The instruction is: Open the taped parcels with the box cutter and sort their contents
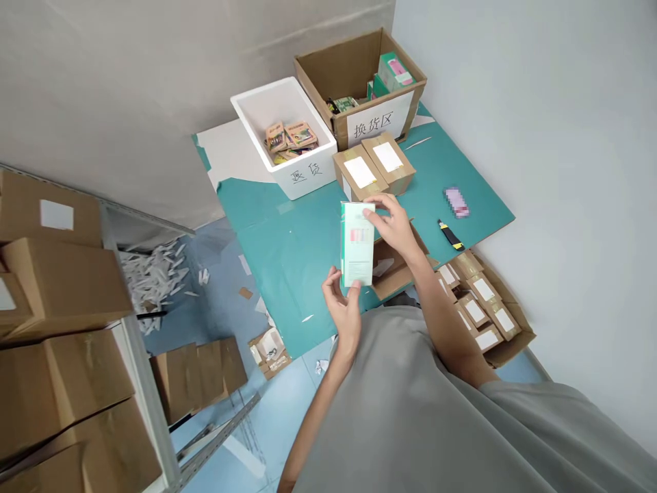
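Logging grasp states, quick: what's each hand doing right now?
Left hand: holding the bottom end of the pale green box.
Right hand: holding the same box at its top end.

I've 1 cam only, head-mounted: looks fwd & steeply down, close over box [358, 246] and teal mat [287, 233].

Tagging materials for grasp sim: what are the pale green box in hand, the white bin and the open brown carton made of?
Pale green box: probably thin printed paperboard, smooth with a slight sheen; crisp folded edges.
White bin: looks like expanded foam, matte; thick walls, rounded rim.
Brown carton: corrugated cardboard by the look, raw matte; folded flaps, white label stuck on the front.
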The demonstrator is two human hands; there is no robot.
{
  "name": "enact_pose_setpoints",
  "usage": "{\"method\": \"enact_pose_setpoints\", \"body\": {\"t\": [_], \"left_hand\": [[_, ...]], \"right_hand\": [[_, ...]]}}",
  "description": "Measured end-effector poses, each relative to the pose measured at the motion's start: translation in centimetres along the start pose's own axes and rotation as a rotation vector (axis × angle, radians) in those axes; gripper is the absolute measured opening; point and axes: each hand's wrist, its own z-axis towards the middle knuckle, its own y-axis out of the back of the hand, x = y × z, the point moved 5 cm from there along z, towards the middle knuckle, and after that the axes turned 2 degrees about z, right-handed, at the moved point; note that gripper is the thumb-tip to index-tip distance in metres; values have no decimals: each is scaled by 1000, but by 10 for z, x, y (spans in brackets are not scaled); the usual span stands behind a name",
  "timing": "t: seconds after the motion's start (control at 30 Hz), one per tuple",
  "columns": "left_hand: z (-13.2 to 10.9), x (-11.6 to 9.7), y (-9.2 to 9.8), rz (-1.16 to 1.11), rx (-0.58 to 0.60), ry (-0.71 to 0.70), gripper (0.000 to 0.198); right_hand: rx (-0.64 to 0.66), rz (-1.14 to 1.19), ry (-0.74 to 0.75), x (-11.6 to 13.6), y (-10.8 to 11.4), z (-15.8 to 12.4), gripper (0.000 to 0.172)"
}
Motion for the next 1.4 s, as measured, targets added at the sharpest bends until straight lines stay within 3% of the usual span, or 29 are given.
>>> {"method": "enact_pose_setpoints", "body": {"t": [0.23,0.33,0.43,0.53,0.7,0.8,0.97,1.07,1.23,1.3,1.4], "left_hand": [[-9,-24,-1,94,31,-155,35],[-5,-26,-7,85,41,-159,34],[7,-15,-18,7,27,-59,45],[18,3,-32,-119,-36,150,61],[23,16,-68,-341,-23,481,70],[22,11,-97,-337,0,501,79],[34,8,-153,-266,15,522,78],[59,6,-185,-275,7,525,78],[124,-3,-230,-274,-25,408,76],[155,-4,-249,-255,-12,358,72],[208,-10,-280,-171,44,266,68]], "right_hand": [[-40,248,-188,-37,5,-2,46],[-77,268,-198,-43,15,-1,46],[-80,255,-169,-45,26,9,50],[-49,221,-124,-46,35,24,51],[74,178,-103,-54,39,53,43],[97,115,-78,-65,43,70,44],[98,130,-223,-100,70,89,72],[128,242,-311,-111,94,85,85],[288,418,-414,-109,116,82,80],[303,451,-404,-110,122,102,82],[269,468,-341,-119,129,161,87]]}}
